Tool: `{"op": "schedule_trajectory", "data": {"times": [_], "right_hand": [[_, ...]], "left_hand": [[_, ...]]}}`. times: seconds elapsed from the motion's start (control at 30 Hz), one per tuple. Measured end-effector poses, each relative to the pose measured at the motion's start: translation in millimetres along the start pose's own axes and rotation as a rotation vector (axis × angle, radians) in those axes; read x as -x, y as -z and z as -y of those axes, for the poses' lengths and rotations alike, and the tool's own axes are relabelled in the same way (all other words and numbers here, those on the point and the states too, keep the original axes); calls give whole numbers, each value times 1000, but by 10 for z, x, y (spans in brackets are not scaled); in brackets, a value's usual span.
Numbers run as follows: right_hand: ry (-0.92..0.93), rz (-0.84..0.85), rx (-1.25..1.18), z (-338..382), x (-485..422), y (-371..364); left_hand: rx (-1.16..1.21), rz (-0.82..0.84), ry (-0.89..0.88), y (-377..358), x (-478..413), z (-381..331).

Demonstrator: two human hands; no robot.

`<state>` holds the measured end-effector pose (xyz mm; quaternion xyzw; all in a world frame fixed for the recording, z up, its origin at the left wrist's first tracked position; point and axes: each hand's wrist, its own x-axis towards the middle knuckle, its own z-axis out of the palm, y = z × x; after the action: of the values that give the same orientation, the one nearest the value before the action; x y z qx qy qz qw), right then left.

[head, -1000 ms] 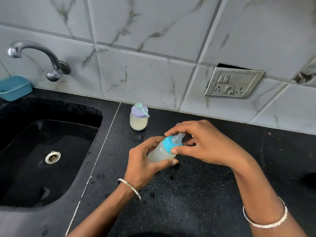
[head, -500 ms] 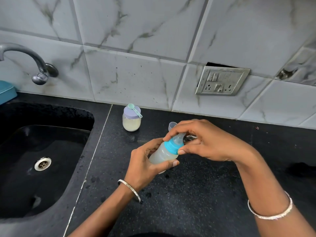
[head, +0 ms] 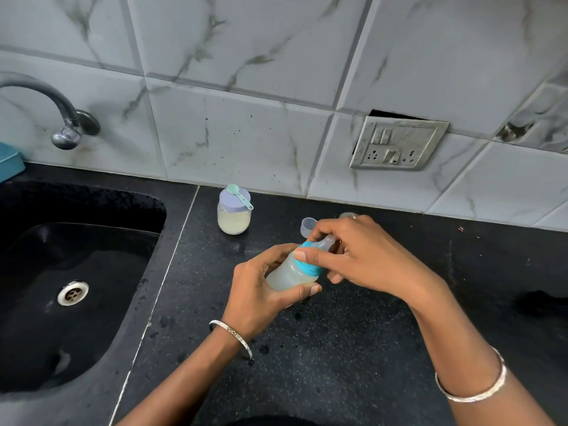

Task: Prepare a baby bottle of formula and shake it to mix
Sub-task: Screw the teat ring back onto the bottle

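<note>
Over the worktop's middle, right of the sink, my left hand (head: pixel 255 290) wraps the tilted bottle (head: pixel 285 273) to steady it. My right hand (head: pixel 368 259) pinches its blue collar (head: pixel 310 269), likely tightening it before shaking. The formula jar (head: pixel 233 216) waits near the back edge.

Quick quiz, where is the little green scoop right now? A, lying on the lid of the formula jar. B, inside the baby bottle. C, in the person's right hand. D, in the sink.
A: the green scoop lies across the purple lid of the formula jar, away from both hands.
</note>
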<state>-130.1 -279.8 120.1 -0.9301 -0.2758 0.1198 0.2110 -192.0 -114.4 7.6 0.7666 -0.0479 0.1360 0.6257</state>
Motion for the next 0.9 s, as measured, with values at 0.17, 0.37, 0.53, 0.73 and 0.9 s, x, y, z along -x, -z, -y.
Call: {"op": "schedule_trajectory", "data": {"times": [0.17,0.37,0.53,0.73,0.9], "right_hand": [[103,94,-12,-98,-37,76],[146,55,-31,-78,-80,55],[-40,-30,46,55,-59,-110],[-4,46,2,-79,-35,-67],[133,115,-337,-189,-27,-128]], "left_hand": [[-22,-17,-5,53,-19,-45],[-29,-9,-6,76,-14,6],[-12,7,19,69,25,75],[3,0,22,151,-21,47],[45,82,14,170,-54,38]]}}
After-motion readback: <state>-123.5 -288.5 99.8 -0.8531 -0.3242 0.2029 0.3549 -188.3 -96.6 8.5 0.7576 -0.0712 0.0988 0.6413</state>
